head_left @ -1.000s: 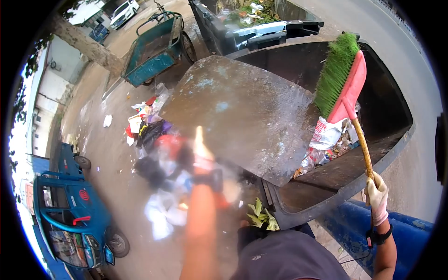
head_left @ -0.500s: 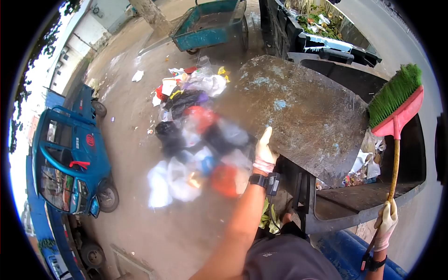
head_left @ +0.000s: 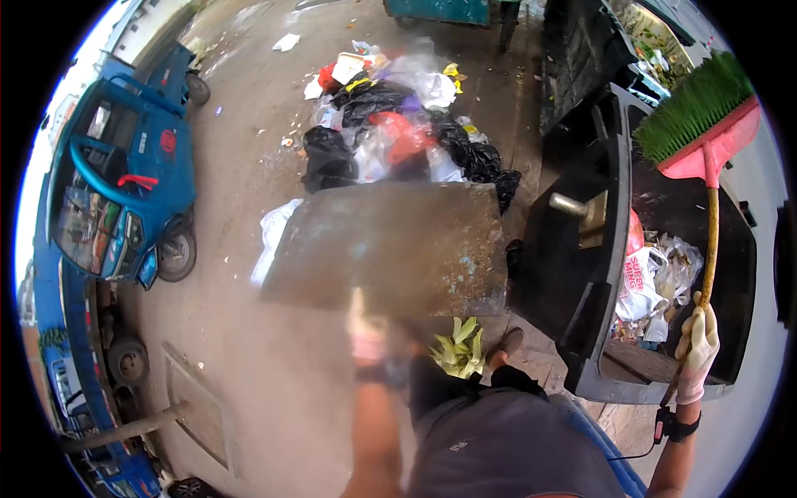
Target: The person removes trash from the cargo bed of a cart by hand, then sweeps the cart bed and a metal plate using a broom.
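My left hand (head_left: 364,319), gloved and blurred by motion, grips the near edge of a flat, dirty brown board (head_left: 398,241), thumb on top and fingers hidden beneath. The board lies over the near part of a heap of garbage bags (head_left: 386,124), black, red and white ones. My right hand (head_left: 700,344), in a pale glove, is closed around the yellowish handle of a broom (head_left: 697,116). Its green bristles and pink head point up, above an open black trash bin (head_left: 602,249) with bags of garbage inside, among them a white bag (head_left: 639,278) with red print.
A blue three-wheeled truck (head_left: 124,183) is parked at the left. A green cart (head_left: 440,10) stands at the far edge. Corn husks (head_left: 459,349) lie by my feet. Another bin (head_left: 656,50) holds leafy waste. A metal frame with a pole (head_left: 199,407) lies lower left.
My left hand has swung the board left, away from the bin and over the garbage heap. The bin's inside shows more. My right hand still holds the broom; the view has shifted.
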Demonstrator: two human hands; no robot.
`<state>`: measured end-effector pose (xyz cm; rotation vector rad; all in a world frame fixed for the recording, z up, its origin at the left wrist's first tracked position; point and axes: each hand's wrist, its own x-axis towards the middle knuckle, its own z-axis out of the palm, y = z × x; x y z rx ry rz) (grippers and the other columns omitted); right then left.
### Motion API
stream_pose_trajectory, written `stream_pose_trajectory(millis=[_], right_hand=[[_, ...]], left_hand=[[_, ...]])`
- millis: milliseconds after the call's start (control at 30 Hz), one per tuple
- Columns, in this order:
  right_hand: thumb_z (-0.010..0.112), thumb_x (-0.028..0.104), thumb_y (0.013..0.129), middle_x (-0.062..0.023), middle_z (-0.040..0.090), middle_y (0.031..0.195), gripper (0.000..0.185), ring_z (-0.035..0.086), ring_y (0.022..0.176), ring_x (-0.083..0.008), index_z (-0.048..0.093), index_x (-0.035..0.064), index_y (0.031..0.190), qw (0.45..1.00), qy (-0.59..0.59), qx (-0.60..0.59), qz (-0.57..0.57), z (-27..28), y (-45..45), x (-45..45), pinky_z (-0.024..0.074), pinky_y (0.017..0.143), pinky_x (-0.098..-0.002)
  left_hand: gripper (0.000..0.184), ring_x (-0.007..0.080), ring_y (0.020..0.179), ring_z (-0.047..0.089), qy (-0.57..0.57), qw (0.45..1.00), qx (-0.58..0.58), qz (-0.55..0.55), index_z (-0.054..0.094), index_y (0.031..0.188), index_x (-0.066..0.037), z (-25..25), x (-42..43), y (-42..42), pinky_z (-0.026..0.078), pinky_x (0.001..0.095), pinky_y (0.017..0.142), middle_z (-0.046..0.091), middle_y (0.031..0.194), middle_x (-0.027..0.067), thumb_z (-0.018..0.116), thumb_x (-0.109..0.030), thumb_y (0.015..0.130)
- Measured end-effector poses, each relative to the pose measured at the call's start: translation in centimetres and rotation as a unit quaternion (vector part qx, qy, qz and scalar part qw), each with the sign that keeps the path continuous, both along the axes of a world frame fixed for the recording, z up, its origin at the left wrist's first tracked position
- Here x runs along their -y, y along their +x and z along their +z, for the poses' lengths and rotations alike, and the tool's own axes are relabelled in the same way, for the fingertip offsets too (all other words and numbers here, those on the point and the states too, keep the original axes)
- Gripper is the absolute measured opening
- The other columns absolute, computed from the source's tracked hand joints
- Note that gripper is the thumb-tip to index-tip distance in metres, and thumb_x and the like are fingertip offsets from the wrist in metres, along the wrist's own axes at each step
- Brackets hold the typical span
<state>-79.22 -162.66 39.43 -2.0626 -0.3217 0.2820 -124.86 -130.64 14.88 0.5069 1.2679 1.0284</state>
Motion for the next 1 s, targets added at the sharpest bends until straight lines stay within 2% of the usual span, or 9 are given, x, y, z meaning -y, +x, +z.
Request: stream_pose_trajectory(millis=[100,300,433,600,700,833,933,967,1000], right_hand=[[0.051,0.020,0.109,0.0051,0.050,0.068,0.035,0.032,0.045,0.0000,0.059,-0.0025,0.136,0.999,0.015,0.015,0.044,-0.2,-4.0,-4.7,0.0235,0.042,-0.0194],[0.052,0.024,0.110,0.0061,0.048,0.069,0.037,0.036,0.045,-0.0003,0.060,-0.0009,0.136,0.989,-0.010,-0.050,0.138,-2.2,-14.7,-17.1,0.0271,0.040,-0.0181],[0.055,0.027,0.108,0.0036,0.055,0.072,0.036,0.042,0.043,-0.0023,0.062,0.0015,0.132,0.967,-0.099,-0.113,0.206,-6.0,-19.8,-27.1,0.0335,0.036,-0.0201],[0.062,0.028,0.104,0.0013,0.060,0.076,0.039,0.045,0.043,-0.0055,0.062,0.0039,0.134,0.945,-0.153,-0.153,0.244,-15.7,-22.7,-36.0,0.0363,0.036,-0.0225],[0.065,0.026,0.099,0.0005,0.062,0.078,0.042,0.048,0.045,-0.0090,0.061,0.0063,0.136,0.930,-0.200,-0.183,0.249,-19.0,-26.3,-41.4,0.0389,0.039,-0.0256],[0.062,0.017,0.094,-0.0008,0.064,0.082,0.045,0.049,0.048,-0.0096,0.061,0.0083,0.138,0.907,-0.206,-0.218,0.296,-22.5,-30.6,-47.7,0.0413,0.042,-0.0267],[0.061,0.014,0.094,-0.0019,0.065,0.083,0.043,0.051,0.050,-0.0099,0.060,0.0067,0.136,0.909,-0.179,-0.212,0.311,-23.5,-33.9,-51.2,0.0429,0.043,-0.0268],[0.061,0.014,0.095,-0.0020,0.065,0.083,0.041,0.052,0.050,-0.0099,0.061,0.0064,0.135,0.910,-0.169,-0.205,0.317,-24.2,-35.0,-52.2,0.0432,0.043,-0.0269],[0.061,0.013,0.095,-0.0021,0.065,0.083,0.040,0.052,0.050,-0.0099,0.061,0.0061,0.134,0.911,-0.159,-0.199,0.323,-25.4,-35.8,-53.1,0.0434,0.043,-0.0269]], left_hand=[[0.039,0.0107,0.060,0.058,-0.062,0.991,-0.087,0.076,0.068,0.113,-0.001,-3.5,1.4,-9.8,0.041,0.0228,0.045,0.071,0.103,0.0066,0.070,-0.036,0.096],[0.031,0.0152,0.073,0.067,-0.153,0.943,-0.044,0.293,0.069,0.107,-0.004,-4.3,5.4,-27.5,0.053,0.0265,0.057,0.073,0.100,0.0064,0.072,-0.033,0.096],[0.027,0.0181,0.081,0.070,-0.085,0.921,-0.065,0.374,0.070,0.108,-0.006,-12.4,10.4,-41.5,0.057,0.0287,0.063,0.074,0.103,0.0064,0.069,-0.031,0.098],[0.034,0.0249,0.100,0.064,-0.183,0.852,0.017,0.491,0.060,0.133,-0.001,-3.0,11.3,-46.2,0.053,0.0372,0.088,0.069,0.114,0.0109,0.058,-0.003,0.100],[0.028,0.0196,0.098,0.067,-0.090,0.855,-0.040,0.509,0.067,0.121,-0.003,-5.7,14.8,-50.2,0.055,0.0313,0.076,0.072,0.116,0.0063,0.062,-0.020,0.099],[0.032,0.0189,0.101,0.068,-0.074,0.830,-0.123,0.539,0.070,0.119,-0.002,-7.6,15.7,-54.2,0.058,0.0289,0.078,0.073,0.120,0.0050,0.058,-0.028,0.103],[0.033,0.0193,0.103,0.067,0.014,0.871,0.142,0.471,0.069,0.121,-0.002,-7.1,11.7,-55.9,0.057,0.0280,0.082,0.072,0.122,0.0055,0.058,-0.028,0.102],[0.033,0.0193,0.104,0.067,0.078,0.814,0.448,0.363,0.069,0.121,-0.003,-6.9,10.8,-57.6,0.057,0.0280,0.083,0.072,0.122,0.0058,0.058,-0.028,0.102],[0.033,0.0190,0.101,0.067,0.106,0.789,0.517,0.313,0.069,0.120,-0.004,-7.9,9.6,-59.5,0.056,0.0276,0.081,0.072,0.119,0.0051,0.057,-0.028,0.103]])
